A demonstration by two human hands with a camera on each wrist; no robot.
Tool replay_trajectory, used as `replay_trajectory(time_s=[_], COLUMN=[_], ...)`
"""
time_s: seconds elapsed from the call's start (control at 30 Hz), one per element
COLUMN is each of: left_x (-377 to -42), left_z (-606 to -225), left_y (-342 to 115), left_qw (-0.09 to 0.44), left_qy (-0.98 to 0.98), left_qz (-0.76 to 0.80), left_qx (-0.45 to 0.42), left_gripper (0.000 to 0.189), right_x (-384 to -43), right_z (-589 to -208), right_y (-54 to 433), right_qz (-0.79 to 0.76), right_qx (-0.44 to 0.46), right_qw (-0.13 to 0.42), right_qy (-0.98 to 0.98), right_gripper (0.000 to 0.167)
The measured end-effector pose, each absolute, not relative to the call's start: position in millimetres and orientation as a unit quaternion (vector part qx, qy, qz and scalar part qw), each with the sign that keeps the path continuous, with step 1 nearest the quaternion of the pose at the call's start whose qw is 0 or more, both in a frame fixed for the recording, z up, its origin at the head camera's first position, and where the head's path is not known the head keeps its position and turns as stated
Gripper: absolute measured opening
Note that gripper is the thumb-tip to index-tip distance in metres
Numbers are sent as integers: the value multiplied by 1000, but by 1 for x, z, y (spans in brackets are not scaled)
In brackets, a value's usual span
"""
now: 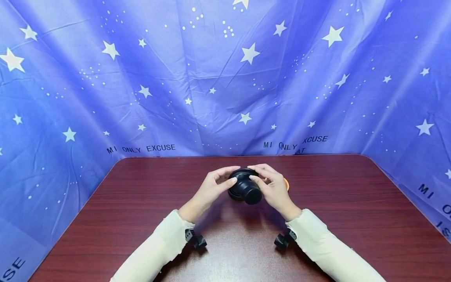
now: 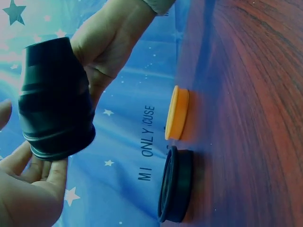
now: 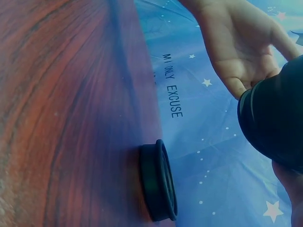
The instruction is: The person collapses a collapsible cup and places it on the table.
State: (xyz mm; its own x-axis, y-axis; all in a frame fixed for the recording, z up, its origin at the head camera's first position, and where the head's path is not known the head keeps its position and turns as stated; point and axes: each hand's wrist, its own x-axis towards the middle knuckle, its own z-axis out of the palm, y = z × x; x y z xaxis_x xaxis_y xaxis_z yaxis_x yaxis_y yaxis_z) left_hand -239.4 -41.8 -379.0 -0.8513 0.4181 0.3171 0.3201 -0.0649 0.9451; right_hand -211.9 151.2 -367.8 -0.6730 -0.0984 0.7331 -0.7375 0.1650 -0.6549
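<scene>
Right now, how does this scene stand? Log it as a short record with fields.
Held: black tapered part, raised off the table
Left grip: holds that part
Right grip: holds it too
On table: orange round piece, black round piece, near each other
Backdrop: blue, white stars

Nearer tabletop (image 1: 232, 250) leaves room; tapered black piece (image 2: 56, 99) and orange ring (image 2: 178, 113) obstruct beyond.

1. Head view: bright, fairly crisp; whitish glare on table (image 1: 229, 262) at near centre, light source out of frame.
2. Backdrop (image 1: 211, 62): folds give alternating light and dark bands.
3. Wrist views: dimmer, bluish, softer in detail.
4. Left wrist: upper-left corner palest.
5. Black piece (image 2: 57, 99): surface detail largely lost in both wrist views.
</scene>
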Motion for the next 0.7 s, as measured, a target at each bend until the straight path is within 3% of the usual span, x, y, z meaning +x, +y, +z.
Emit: replay_trajectory(time_s=[0.4, 0.7], left_x=[-239, -242], left_z=[-377, -380], left_y=[-41, -43], left_qw=[10, -42], left_qy=[704, 718], left_qz=[658, 645], left_qx=[268, 257], left_gripper=[32, 31], right_x=[-212, -213], right_z=[-372, -369], right_y=[151, 158], right_qz=[567, 597], right_qx=[317, 263], right_qw=[260, 140], right_qy=[-715, -745], right_gripper=[24, 23])
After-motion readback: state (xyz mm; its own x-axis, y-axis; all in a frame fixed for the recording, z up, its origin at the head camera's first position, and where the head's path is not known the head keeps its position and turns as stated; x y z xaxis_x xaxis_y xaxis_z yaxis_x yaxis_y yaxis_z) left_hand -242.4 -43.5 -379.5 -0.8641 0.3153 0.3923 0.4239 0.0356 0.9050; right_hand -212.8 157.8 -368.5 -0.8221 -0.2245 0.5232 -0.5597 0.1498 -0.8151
